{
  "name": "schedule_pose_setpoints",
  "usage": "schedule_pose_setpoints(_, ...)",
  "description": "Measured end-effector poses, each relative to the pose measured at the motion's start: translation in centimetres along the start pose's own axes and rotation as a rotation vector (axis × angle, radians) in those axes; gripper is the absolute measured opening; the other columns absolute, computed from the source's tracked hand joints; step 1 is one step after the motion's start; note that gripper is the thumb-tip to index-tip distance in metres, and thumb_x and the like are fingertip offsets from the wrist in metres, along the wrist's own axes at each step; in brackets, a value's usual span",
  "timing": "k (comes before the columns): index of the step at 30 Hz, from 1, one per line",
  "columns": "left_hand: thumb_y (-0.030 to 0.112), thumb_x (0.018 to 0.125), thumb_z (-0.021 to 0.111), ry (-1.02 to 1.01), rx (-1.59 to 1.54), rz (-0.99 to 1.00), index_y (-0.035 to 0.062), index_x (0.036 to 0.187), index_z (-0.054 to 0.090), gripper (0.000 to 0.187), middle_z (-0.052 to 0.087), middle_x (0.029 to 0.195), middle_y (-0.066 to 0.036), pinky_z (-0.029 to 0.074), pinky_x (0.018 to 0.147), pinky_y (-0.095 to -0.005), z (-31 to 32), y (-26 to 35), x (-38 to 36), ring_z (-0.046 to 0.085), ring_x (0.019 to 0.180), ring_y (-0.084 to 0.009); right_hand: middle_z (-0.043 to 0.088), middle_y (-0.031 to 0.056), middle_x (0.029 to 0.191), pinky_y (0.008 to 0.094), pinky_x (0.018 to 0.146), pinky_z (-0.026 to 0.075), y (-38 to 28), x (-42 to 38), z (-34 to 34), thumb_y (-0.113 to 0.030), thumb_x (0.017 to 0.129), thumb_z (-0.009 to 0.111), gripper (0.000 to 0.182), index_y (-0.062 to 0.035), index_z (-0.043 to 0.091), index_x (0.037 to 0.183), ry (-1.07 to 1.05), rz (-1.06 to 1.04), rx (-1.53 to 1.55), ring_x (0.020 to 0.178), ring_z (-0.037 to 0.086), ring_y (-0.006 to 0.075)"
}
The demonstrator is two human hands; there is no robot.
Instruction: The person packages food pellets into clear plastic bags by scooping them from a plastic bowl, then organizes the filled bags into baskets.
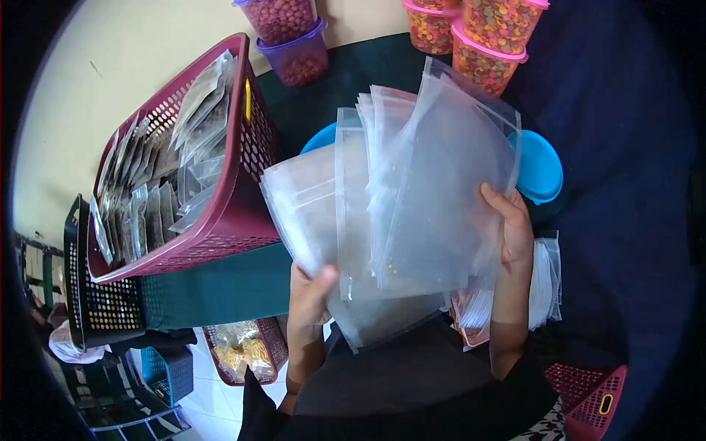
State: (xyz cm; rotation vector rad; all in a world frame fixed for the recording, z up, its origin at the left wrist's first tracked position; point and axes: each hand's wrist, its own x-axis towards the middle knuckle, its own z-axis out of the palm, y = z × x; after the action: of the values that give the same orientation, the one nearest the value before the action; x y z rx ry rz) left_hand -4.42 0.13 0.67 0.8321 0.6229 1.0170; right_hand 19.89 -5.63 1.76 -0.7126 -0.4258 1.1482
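A fanned-out sheaf of clear plastic bags (441,184) spreads between my two hands. At its lower left corner my left hand (310,294) is closed on the bags, thumb in front. My right hand (510,224) grips the right side, with the thumb over the front bag and the other fingers hidden behind. Small yellow specks show on the plastic near the lower middle. Behind the bags, a blue round lid or container (539,167) peeks out at the right. More white, flat bags (546,283) lie beside my right forearm.
A maroon basket (239,147) full of filled clear packets stands at the left on the green cloth (220,294). Purple-lidded tubs (294,59) and pink-rimmed tubs (485,62) stand at the back. Lower down are a basket of yellowish packets (246,349) and a red basket (596,400).
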Motion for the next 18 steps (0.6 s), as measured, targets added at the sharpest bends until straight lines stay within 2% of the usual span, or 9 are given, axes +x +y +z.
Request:
schedule_pose_setpoints(2, 0.007, 0.068, 0.064, -0.029, 0.081, -0.02, -0.0034, 0.105, 0.043, 0.043, 0.055, 0.094, -0.011, 0.045, 0.071, -0.0286, 1.2, 0.4, 0.1, 0.055, 0.081, -0.017, 0.055, 0.0096, 0.094, 0.0281, 0.071, 0.046, 0.0, -0.5, 0.8, -0.004, 0.078, 0.049, 0.027, 0.0006, 0.045, 0.105, 0.083, -0.058, -0.118, 0.081, 0.056, 0.0168)
schedule_pose_setpoints(5, 0.0, 0.071, 0.059, 0.07, 0.115, -0.073, -0.0025, 0.096, 0.05, 0.027, 0.057, 0.087, -0.008, 0.043, 0.068, -0.0256, 2.1, 0.5, 0.0, 0.055, 0.076, -0.0125, 0.055, 0.0099, 0.095, 0.0288, 0.071, 0.045, 0.1, -0.8, 0.2, -0.003, 0.077, 0.048, 0.028, 0.0009, 0.045, 0.105, 0.021, -0.026, -0.08, 0.081, 0.056, 0.017)
schedule_pose_setpoints(12, -0.001, 0.071, 0.057, 0.103, 0.144, 0.02, -0.0018, 0.093, 0.051, 0.023, 0.057, 0.082, -0.007, 0.043, 0.064, -0.0238, 1.5, 2.0, -0.7, 0.054, 0.072, -0.0112, 0.055, 0.01, 0.096, 0.0289, 0.071, 0.045, 0.7, -1.2, -3.1, -0.003, 0.077, 0.049, 0.031, 0.0014, 0.043, 0.107, 0.045, -0.093, -0.092, 0.081, 0.056, 0.017)
schedule_pose_setpoints(14, -0.001, 0.071, 0.057, 0.105, 0.131, 0.056, -0.0021, 0.095, 0.05, 0.025, 0.057, 0.083, -0.008, 0.043, 0.065, -0.0245, 1.0, 2.2, -0.8, 0.054, 0.072, -0.012, 0.056, 0.0085, 0.088, 0.0271, 0.062, 0.046, 0.4, -1.5, -3.9, -0.004, 0.075, 0.051, 0.029, 0.0, 0.046, 0.104, 0.187, -0.179, -0.095, 0.071, 0.056, 0.0156)
schedule_pose_setpoints(15, -0.001, 0.071, 0.057, 0.094, 0.125, 0.066, -0.0022, 0.097, 0.048, 0.027, 0.056, 0.084, -0.008, 0.043, 0.065, -0.0248, 0.9, 2.3, -0.9, 0.054, 0.073, -0.0124, 0.056, 0.006, 0.082, 0.0258, 0.056, 0.045, -0.1, -1.7, -5.9, -0.007, 0.077, 0.05, 0.026, -0.0013, 0.046, 0.103, 0.151, -0.169, -0.156, 0.066, 0.055, 0.0137)
schedule_pose_setpoints(18, -0.001, 0.071, 0.057, 0.094, 0.101, 0.069, -0.0021, 0.1, 0.045, 0.032, 0.056, 0.085, -0.009, 0.044, 0.065, -0.0258, 1.1, 2.3, -1.0, 0.055, 0.072, -0.0136, 0.056, 0.0033, 0.075, 0.0239, 0.049, 0.044, -2.5, -2.6, -9.8, -0.009, 0.079, 0.047, 0.019, -0.0032, 0.049, 0.097, 0.113, -0.225, -0.07, 0.062, 0.055, 0.0124)
